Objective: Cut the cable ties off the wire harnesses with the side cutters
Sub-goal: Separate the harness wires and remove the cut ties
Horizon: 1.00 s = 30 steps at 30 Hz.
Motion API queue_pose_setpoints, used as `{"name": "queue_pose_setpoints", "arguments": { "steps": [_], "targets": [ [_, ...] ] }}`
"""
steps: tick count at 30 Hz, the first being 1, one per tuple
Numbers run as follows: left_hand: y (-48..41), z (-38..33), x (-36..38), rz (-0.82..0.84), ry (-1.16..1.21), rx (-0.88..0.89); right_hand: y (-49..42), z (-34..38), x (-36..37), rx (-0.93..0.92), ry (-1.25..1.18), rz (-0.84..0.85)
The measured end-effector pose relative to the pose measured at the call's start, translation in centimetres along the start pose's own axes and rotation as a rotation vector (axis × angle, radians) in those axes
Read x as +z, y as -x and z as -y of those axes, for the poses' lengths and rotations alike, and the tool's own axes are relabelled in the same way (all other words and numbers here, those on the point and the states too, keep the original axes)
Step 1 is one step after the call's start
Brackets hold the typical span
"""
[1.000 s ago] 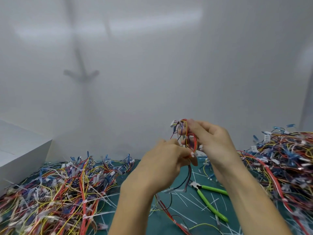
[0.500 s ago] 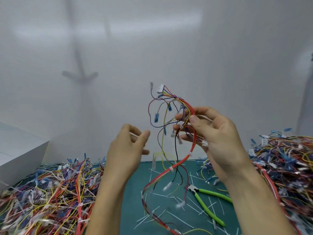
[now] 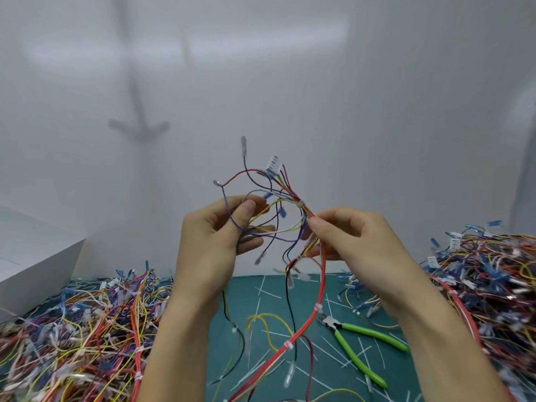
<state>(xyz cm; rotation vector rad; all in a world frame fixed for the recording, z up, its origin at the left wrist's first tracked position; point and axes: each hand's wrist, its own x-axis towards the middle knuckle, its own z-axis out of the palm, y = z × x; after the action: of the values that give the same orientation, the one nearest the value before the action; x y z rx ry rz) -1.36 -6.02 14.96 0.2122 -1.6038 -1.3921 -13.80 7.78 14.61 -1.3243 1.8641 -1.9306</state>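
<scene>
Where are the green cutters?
The cutters lie on the green mat, low and right of the middle in the head view, just right of the hanging bunch of wires and below the right hand.

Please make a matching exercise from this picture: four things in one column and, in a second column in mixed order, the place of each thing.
Things
1. side cutters
2. wire harness
3. white box
4. white connector

Places
A. at the top end of the raised wires
B. at the far left edge of the view
C. gripped by the left hand and right hand
D. lying on the green mat

Pairs: 1-D, 2-C, 3-B, 4-A
</scene>
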Motion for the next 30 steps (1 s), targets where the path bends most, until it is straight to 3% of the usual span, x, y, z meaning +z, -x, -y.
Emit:
{"name": "queue_pose_setpoints", "arguments": {
  "steps": [5, 9, 17, 21, 24, 30],
  "targets": [
    [0.4, -0.4, 1.0, 0.047, 0.056, -0.036, 0.0, 0.0, 0.4, -0.039, 0.023, -0.072],
    [0.4, -0.7, 0.8, 0.070, 0.108, -0.093, 0.0, 0.0, -0.1, -0.034, -0.178, -0.250],
    [0.6, -0.2, -1.2, 0.371, -0.283, -0.239, -0.2, 0.2, -0.5, 0.000, -0.370, -0.432],
    [0.7, -0.1, -1.4, 0.481, -0.357, -0.289, -0.1, 0.2, -0.6, 0.002, -0.416, -0.471],
    [0.7, 0.0, -1.3, 0.420, -0.302, -0.318, -0.1, 0.2, -0.9, 0.012, -0.429, -0.475],
    [0.4, 0.1, -1.3, 0.116, -0.150, -0.280, 0.0, 0.2, -1.1, 0.032, -0.429, -0.435]
  ]
}}
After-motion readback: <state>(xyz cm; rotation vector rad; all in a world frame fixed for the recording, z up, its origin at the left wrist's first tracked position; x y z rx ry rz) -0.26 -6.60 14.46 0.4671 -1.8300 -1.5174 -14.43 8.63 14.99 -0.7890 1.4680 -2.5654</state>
